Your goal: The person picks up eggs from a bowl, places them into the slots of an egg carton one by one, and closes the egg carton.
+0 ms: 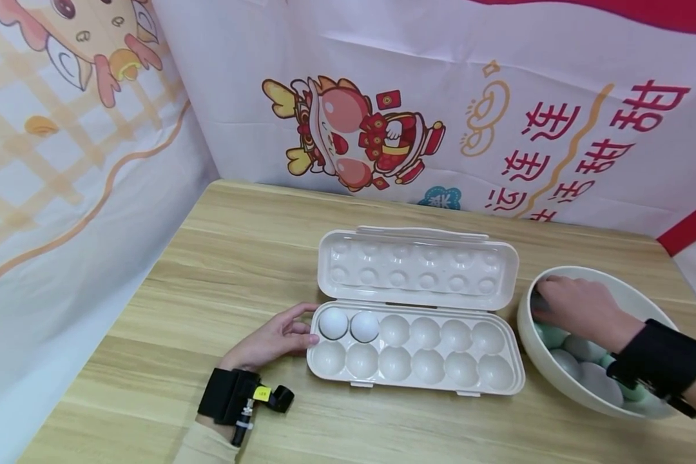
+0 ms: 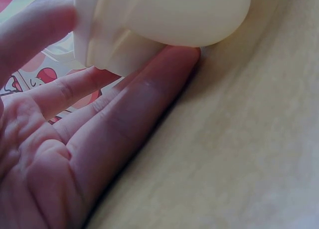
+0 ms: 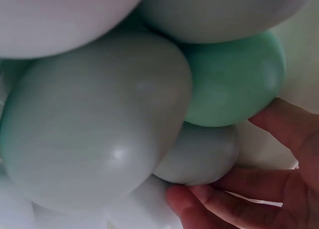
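Note:
A cream plastic egg box [image 1: 415, 348] lies with its lid [image 1: 417, 267] hinged back on the table. Two white eggs [image 1: 333, 323] [image 1: 365, 326] sit side by side in its back row at the left end. My left hand [image 1: 272, 338] holds that end, thumb at the rim and fingers [image 2: 132, 112] beneath the box's rounded underside. Inside a cream bowl [image 1: 530, 351] of eggs, my right hand [image 1: 586, 306] reaches down at the left wall. Its thumb is at a green egg [image 3: 237, 82], its other fingertips at a small grey egg [image 3: 204, 154].
Larger grey eggs [image 3: 94, 124] and green ones are heaped in the bowl, close around the right hand. The bowl stands just right of the egg box. Printed cloth [image 1: 238, 148] hangs behind and to the left of the wooden table [image 1: 197, 277].

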A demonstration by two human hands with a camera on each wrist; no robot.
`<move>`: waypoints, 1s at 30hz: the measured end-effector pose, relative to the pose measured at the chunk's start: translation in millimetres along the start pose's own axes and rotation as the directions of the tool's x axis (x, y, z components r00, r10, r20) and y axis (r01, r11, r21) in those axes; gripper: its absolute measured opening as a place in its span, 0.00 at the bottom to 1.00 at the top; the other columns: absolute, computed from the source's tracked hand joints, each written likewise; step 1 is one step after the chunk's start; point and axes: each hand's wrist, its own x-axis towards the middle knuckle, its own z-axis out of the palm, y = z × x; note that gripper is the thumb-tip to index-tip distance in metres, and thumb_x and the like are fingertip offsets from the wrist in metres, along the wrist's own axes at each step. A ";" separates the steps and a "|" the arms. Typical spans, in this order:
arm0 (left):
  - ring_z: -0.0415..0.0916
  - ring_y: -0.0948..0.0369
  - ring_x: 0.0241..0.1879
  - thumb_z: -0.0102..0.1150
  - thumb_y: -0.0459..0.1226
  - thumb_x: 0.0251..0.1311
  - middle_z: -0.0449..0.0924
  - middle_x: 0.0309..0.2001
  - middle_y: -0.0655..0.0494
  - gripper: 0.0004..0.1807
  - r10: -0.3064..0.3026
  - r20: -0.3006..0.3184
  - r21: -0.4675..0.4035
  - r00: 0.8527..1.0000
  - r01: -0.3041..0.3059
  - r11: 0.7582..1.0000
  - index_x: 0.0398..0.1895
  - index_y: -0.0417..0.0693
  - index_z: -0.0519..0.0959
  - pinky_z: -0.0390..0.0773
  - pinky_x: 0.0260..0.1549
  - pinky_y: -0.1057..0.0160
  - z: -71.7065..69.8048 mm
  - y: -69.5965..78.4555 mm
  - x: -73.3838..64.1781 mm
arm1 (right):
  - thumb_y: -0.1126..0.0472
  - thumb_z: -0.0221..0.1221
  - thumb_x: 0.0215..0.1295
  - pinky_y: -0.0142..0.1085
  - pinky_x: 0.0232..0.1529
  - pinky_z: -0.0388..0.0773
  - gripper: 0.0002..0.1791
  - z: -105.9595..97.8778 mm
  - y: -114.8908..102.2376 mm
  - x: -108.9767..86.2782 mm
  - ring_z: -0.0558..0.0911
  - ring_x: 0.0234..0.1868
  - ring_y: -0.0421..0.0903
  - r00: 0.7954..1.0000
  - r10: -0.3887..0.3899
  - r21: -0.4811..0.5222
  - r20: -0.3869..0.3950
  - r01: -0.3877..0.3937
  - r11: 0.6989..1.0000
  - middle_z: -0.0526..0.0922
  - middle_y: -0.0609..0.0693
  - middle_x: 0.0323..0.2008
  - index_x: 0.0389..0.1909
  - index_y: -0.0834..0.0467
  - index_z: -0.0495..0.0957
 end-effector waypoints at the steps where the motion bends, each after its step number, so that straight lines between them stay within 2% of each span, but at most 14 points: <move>1: 0.77 0.52 0.44 0.57 0.34 0.59 0.76 0.47 0.33 0.32 0.001 0.001 -0.004 1.000 -0.001 1.000 0.65 0.44 0.57 0.79 0.43 0.58 0.2 0.1 -0.1 | 0.52 0.66 0.47 0.40 0.12 0.67 0.13 -0.1 0.0 0.5 0.69 0.16 0.45 1.000 0.002 0.002 0.002 -0.002 1.000 0.74 0.48 0.18 0.25 0.57 0.76; 6: 0.77 0.52 0.44 0.57 0.34 0.59 0.76 0.47 0.34 0.32 -0.002 0.000 -0.013 1.000 0.002 1.000 0.65 0.44 0.57 0.79 0.44 0.58 0.7 0.7 -0.1 | 0.51 0.66 0.46 0.40 0.10 0.65 0.13 0.1 0.5 2.0 0.68 0.15 0.46 1.000 0.019 0.008 0.002 -0.019 1.000 0.73 0.47 0.17 0.23 0.55 0.76; 20: 0.77 0.53 0.44 0.57 0.34 0.59 0.77 0.46 0.36 0.31 0.011 0.006 -0.001 1.000 -0.011 1.000 0.65 0.44 0.57 0.79 0.43 0.61 0.3 1.1 -0.6 | 0.51 0.68 0.44 0.36 0.15 0.64 0.15 4.0 2.3 3.6 0.65 0.18 0.45 0.999 0.036 0.066 0.022 -0.037 0.997 0.73 0.48 0.18 0.26 0.58 0.78; 30: 0.77 0.52 0.44 0.56 0.34 0.59 0.77 0.46 0.35 0.31 0.011 0.009 -0.003 1.000 -0.011 1.000 0.65 0.44 0.57 0.79 0.43 0.60 0.1 1.3 -0.9 | 0.50 0.70 0.42 0.38 0.18 0.69 0.19 1.2 1.6 0.0 0.68 0.20 0.45 0.999 0.026 0.077 0.019 -0.028 0.997 0.74 0.48 0.21 0.28 0.58 0.76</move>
